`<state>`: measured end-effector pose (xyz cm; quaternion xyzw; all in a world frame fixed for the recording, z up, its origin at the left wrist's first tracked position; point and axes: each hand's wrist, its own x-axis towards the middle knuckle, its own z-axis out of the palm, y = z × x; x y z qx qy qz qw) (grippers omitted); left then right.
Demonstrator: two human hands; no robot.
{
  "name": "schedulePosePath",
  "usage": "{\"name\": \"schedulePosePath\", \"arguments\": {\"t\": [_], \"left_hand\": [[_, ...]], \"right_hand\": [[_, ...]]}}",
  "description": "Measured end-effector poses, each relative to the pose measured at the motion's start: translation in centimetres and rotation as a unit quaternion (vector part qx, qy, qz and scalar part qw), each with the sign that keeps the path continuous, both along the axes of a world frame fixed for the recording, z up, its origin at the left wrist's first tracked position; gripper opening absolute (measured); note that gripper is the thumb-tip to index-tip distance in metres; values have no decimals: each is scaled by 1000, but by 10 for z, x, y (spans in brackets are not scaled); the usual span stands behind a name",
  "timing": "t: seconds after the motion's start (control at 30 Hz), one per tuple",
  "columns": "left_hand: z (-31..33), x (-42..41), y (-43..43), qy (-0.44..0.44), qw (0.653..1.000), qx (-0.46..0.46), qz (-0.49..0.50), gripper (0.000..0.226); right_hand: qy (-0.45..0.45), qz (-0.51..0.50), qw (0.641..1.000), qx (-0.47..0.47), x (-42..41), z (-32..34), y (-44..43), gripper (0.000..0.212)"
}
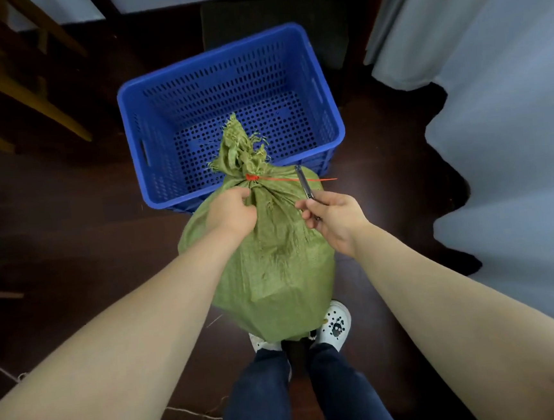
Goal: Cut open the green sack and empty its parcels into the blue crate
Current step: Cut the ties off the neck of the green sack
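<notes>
A full green woven sack (273, 263) stands on the dark floor in front of my feet, its neck bunched and tied shut with a red zip tie (252, 177) whose tail sticks out to the right. My left hand (232, 213) grips the sack just below the tie. My right hand (335, 219) holds a slim dark utility knife (304, 180), blade end pointing up beside the tie's tail. Behind the sack sits the blue perforated crate (147, 120), with nothing inside. The parcels are hidden in the sack.
Wooden furniture legs (24, 91) stand at the left. Pale curtains (493, 90) hang at the right. A dark mat (268, 16) lies beyond the crate. My white shoes (336, 325) are under the sack; loose string (186, 415) lies on the floor.
</notes>
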<state>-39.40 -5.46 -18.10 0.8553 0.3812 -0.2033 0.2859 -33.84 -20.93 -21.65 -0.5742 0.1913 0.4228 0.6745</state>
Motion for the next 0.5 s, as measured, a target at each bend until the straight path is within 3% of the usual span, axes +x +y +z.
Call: {"name": "schedulePosePath", "arguments": {"t": [0.17, 0.3, 0.4, 0.5], "left_hand": [[-26, 24, 7, -78, 988, 77, -111, 49], [-41, 53, 14, -103, 942, 123, -295, 49], [-56, 71, 21, -47, 913, 146, -378, 44], [-71, 82, 27, 27, 897, 183, -401, 40]], "right_hand": [[14, -23, 999, 17, -1, -20, 4, 17], [18, -51, 999, 5, -2, -40, 5, 21], [18, -70, 997, -5, -2, -55, 9, 21], [23, -80, 996, -23, -4, -66, 17, 18]]}}
